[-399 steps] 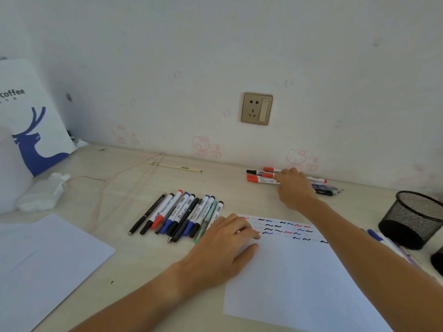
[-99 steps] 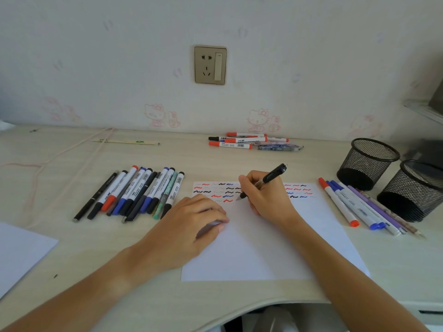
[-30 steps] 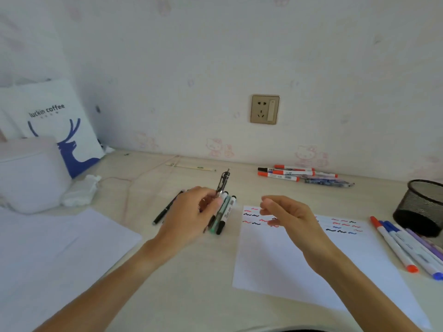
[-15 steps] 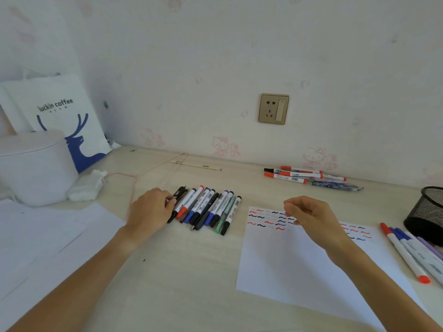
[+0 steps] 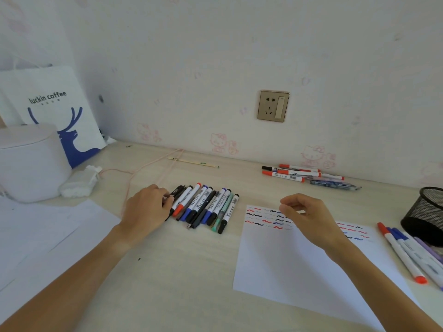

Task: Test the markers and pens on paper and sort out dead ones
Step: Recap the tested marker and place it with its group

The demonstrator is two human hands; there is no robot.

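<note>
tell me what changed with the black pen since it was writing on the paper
The black pen left the right hand, which now hovers empty over the test paper. The left hand has set it at the left end of the marker row, fingers still on it. The other pen groups stayed put.

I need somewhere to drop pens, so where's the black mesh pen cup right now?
The black mesh pen cup stands at the desk's far right edge, just behind the markers lying right of the test paper.

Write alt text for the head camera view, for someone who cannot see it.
A person's left hand grips a black pen at the left end of a row of markers on a desk, while the empty right hand hovers, loosely curled, over paper covered with test squiggles.
</note>
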